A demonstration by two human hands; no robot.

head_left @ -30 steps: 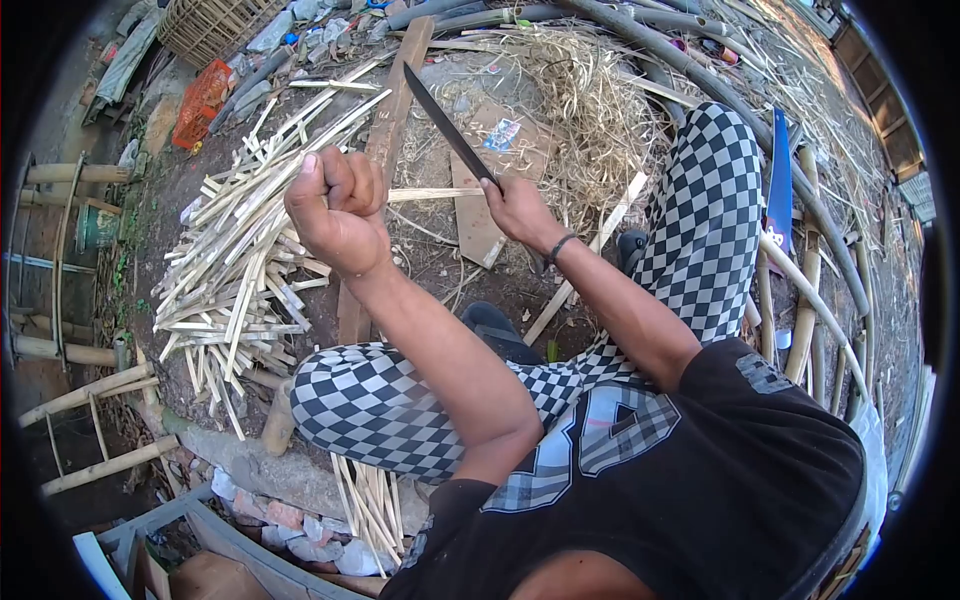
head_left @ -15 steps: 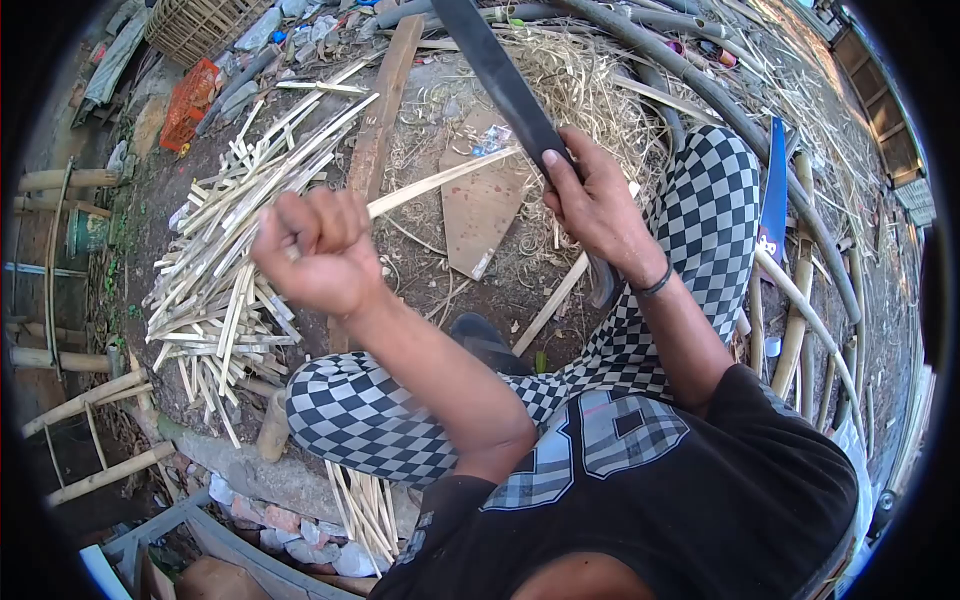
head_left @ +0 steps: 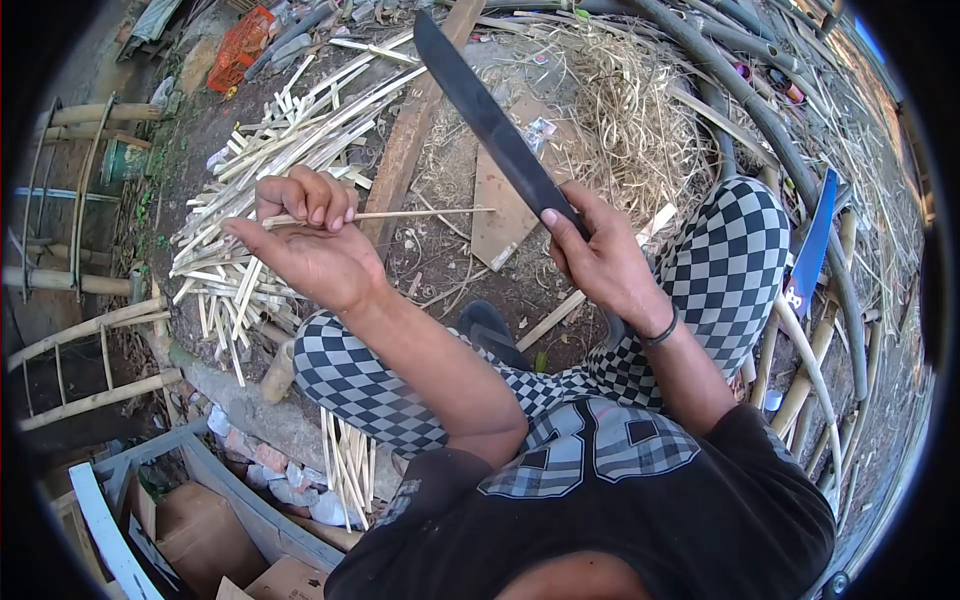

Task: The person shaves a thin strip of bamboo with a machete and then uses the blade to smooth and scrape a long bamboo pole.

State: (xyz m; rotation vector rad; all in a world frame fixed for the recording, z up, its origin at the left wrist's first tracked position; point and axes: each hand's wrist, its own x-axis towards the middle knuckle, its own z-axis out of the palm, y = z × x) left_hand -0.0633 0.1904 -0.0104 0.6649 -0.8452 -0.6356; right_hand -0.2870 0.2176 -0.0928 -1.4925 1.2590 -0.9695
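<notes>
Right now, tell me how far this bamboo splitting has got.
Done: a large pile of split bamboo strips lies on the ground. In hand: the left hand pinches one thin bamboo sliver, the right hand grips a long machete, blade raised. Left: whole bamboo poles lie uncut beside the right leg.

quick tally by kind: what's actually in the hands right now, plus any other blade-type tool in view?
Thin bamboo stick, in left hand: 1
Long dark knife, in right hand: 1
Blue blade-like tool beside the right knee, type unclear: 1
Total: 3
Split sticks in the pile are too many to count.
</notes>
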